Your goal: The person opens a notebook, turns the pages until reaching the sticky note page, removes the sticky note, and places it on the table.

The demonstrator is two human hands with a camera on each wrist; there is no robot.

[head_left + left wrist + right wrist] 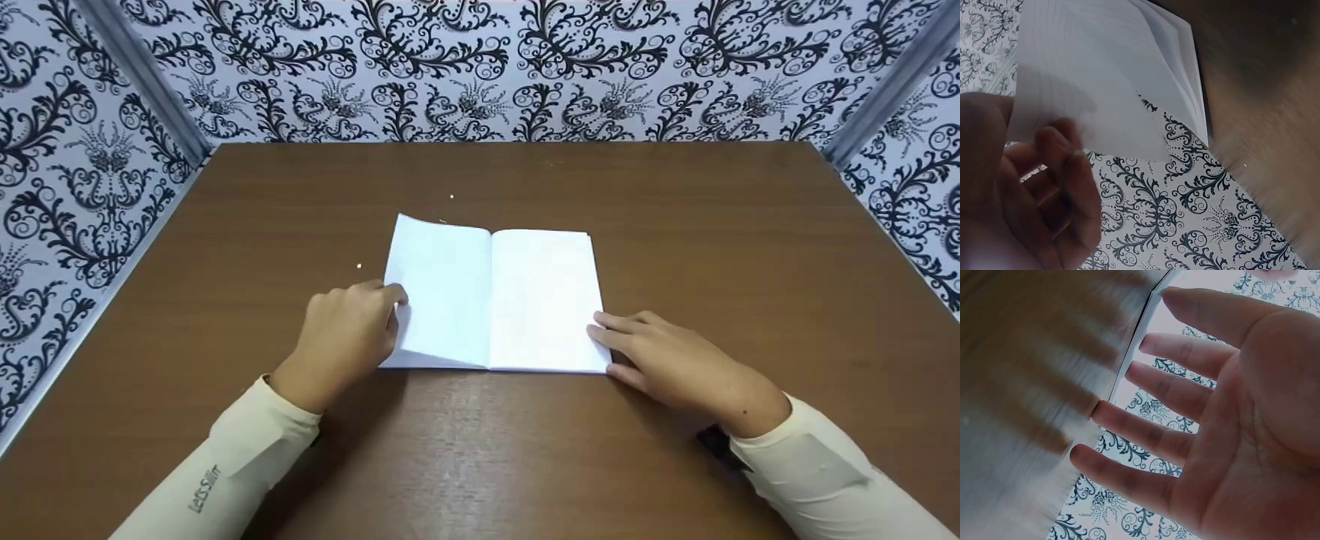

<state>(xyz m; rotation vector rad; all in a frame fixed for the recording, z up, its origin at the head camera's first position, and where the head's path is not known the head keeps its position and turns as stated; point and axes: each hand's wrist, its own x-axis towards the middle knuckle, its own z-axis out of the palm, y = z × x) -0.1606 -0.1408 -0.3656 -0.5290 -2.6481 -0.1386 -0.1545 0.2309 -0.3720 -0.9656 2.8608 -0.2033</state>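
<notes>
An open notebook (544, 300) with blank white pages lies on the brown table, its spine running down the middle. At its left edge my left hand (349, 326) pinches a page (1089, 67) between thumb and curled fingers; the page's outer side is lifted and bends upward. Through the left wrist view the raised page shows above several more leaves of the notebook. My right hand (664, 360) rests at the notebook's lower right edge, fingers extended, fingertips on the margin of the right page. In the right wrist view its fingers (1145, 430) are straight and spread.
The wooden table (465, 450) reaches back to a wall (480, 67) with black floral patterning, and similar panels stand left and right. Tiny white specks lie on the tabletop behind and left of the notebook. Pale sleeves cover both forearms.
</notes>
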